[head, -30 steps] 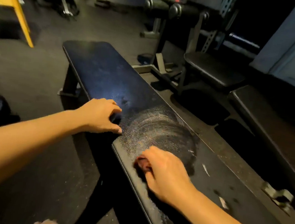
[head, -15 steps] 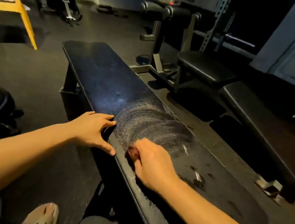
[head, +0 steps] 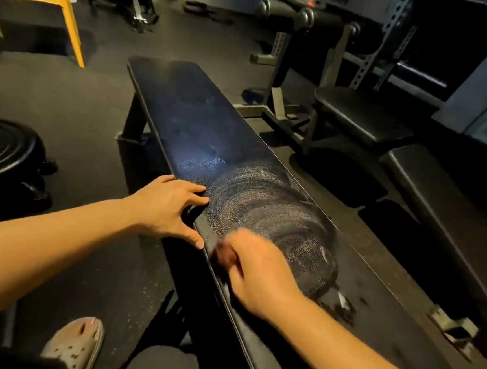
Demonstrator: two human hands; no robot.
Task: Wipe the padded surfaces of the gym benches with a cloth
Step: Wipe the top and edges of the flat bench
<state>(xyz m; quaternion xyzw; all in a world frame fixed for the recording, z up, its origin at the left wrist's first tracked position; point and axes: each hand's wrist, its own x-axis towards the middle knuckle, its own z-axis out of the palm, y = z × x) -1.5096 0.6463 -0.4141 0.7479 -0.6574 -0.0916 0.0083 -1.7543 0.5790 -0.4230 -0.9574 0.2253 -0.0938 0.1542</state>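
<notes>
- Dark floor (head: 74,116) under all the gear.
- Flat bench (head: 194,121): long black pad, runs from near right to far left-centre.
- Second bench (head: 440,213) lies right of it, apart, with a strip of floor between them.
- Seat pad (head: 363,118) on a metal frame stands beyond the second bench.
- Round black ribbed object (head: 0,151) at the left edge; can't tell what it is.
- Yellow frame (head: 68,19) at the top left.
- Swirl patch (head: 266,207): pale circular smear marks on the flat bench's pad, mid-length, spanning almost its full width.
- Left hand (head: 166,207): fingers spread and fairly straight, lying on the pad's near edge, thumb down along the side. Holds nothing.
- Right hand (head: 261,274): blurred, on the pad beside the left hand, fingers curled around the cloth.
- Beige clog (head: 75,343) on the floor, bottom left.
- Cloth (head: 222,254): small dark reddish wad at the right hand's fingertips, pressed on the pad near its near edge. Mostly hidden.
- White flecks (head: 343,301) on the pad, right of the smear.
</notes>
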